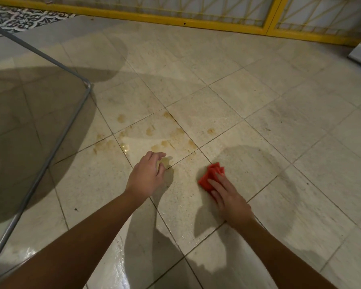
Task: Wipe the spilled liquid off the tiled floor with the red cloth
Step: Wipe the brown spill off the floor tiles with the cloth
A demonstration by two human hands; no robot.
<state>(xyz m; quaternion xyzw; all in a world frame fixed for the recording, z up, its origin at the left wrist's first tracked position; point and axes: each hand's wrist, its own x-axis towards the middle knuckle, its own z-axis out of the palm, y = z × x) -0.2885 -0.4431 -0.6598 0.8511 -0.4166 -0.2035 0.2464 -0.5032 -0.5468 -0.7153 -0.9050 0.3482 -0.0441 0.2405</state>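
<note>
Right hand (227, 195) pressing flat on soft, crumpled red cloth (211, 175); best bunching it under palm. Left hand (147, 174) hovering, loosely curled, empty, near brown spill (165, 140).

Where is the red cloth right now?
The red cloth lies on the tiled floor, right of centre in the head view, under the right hand, right of the brown spill.

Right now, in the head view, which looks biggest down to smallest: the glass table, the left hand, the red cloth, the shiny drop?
Largest to smallest:
1. glass table
2. left hand
3. red cloth, partly hidden under the right hand
4. shiny drop
The table stands nearer the camera, which makes it look bigger.
</note>
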